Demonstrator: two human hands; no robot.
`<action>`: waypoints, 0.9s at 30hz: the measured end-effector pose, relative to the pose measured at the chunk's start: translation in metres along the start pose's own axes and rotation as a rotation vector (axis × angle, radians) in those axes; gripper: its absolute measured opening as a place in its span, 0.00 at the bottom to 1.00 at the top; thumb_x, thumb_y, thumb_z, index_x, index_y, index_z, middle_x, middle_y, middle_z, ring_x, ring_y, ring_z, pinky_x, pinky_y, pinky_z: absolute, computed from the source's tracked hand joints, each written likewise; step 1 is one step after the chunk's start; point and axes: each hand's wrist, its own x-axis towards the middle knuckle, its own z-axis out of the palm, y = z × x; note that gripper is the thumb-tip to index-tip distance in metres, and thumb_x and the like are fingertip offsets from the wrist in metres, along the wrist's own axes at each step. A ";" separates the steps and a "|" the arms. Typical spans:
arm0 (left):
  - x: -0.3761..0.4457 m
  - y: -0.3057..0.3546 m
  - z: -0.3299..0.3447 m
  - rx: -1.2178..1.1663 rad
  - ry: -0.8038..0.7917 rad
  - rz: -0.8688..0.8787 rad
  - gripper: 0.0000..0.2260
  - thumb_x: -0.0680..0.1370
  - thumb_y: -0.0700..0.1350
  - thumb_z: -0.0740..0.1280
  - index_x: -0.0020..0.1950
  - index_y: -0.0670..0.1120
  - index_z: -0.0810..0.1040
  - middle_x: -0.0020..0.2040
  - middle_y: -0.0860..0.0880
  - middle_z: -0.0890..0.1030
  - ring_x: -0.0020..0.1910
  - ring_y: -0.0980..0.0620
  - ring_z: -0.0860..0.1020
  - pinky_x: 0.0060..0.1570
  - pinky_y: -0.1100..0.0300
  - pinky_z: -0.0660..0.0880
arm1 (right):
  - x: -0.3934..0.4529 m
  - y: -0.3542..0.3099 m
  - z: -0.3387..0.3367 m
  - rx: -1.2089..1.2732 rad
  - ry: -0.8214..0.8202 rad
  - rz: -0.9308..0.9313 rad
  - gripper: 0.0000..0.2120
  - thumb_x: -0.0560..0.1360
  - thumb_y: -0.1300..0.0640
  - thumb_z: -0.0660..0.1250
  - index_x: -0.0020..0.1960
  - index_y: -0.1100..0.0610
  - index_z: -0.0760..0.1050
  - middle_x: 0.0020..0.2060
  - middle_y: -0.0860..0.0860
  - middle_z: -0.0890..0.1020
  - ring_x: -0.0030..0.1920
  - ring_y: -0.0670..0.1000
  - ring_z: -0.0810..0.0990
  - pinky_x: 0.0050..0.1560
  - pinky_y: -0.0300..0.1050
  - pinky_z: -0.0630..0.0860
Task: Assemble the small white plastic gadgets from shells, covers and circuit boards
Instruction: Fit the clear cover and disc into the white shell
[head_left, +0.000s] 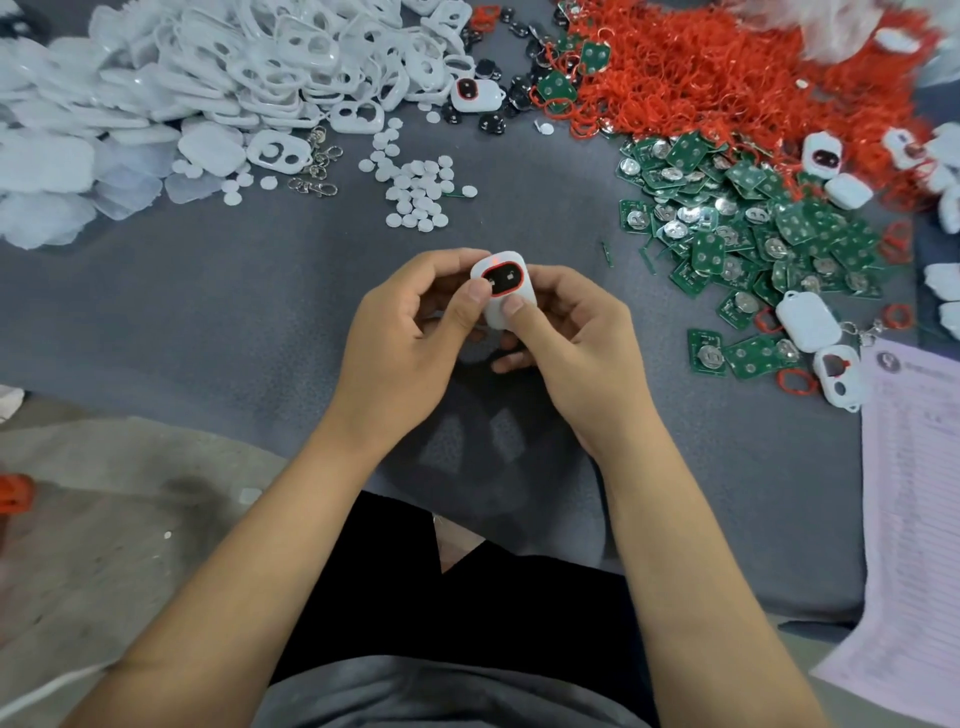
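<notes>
Far left: a heap of white covers (291, 62) with paired button openings, lying on the grey cloth (208, 291); flat translucent sheets (47, 171) spread at its near edge. Just right of the heap, metal clasps (317, 166) and a scatter of small white discs (415, 192). Behind the discs, one assembled unit (475, 94) among black button pads (491, 123). Centre: the left hand (410, 332) and the right hand (571, 332) together hold a white gadget (504, 288) above the cloth, its face up, showing a black two-button pad ringed in red. Fingers of both hands curl round the casing; the left thumb presses the left edge of the pad, the right thumb rests on the white body below it. Right of centre: a pile of green circuit boards (748, 244), many bearing round silver cells. Behind it, a mass of red rings (727, 73). Near right edge: closed white shells (807, 319) and a partly built cover (839, 376) beside a printed sheet (914, 519)
</notes>
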 end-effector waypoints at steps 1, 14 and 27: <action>0.000 0.000 0.000 0.005 -0.011 0.003 0.09 0.84 0.45 0.68 0.63 0.45 0.82 0.53 0.55 0.86 0.51 0.59 0.85 0.49 0.68 0.78 | 0.000 0.000 0.000 0.013 0.009 0.011 0.08 0.81 0.65 0.68 0.59 0.63 0.80 0.41 0.50 0.85 0.38 0.46 0.83 0.38 0.43 0.82; 0.000 -0.001 0.001 -0.019 0.005 -0.011 0.07 0.84 0.46 0.68 0.61 0.49 0.82 0.50 0.58 0.86 0.49 0.59 0.85 0.47 0.69 0.77 | -0.003 -0.002 0.001 0.011 -0.035 -0.011 0.10 0.83 0.63 0.67 0.63 0.59 0.80 0.45 0.50 0.87 0.44 0.47 0.86 0.42 0.42 0.83; 0.004 -0.003 -0.014 -0.297 -0.210 -0.055 0.05 0.83 0.46 0.68 0.58 0.48 0.81 0.49 0.57 0.85 0.46 0.59 0.81 0.47 0.62 0.79 | -0.003 -0.007 -0.004 0.233 -0.155 0.038 0.10 0.77 0.49 0.70 0.54 0.52 0.83 0.44 0.51 0.85 0.40 0.49 0.82 0.38 0.42 0.80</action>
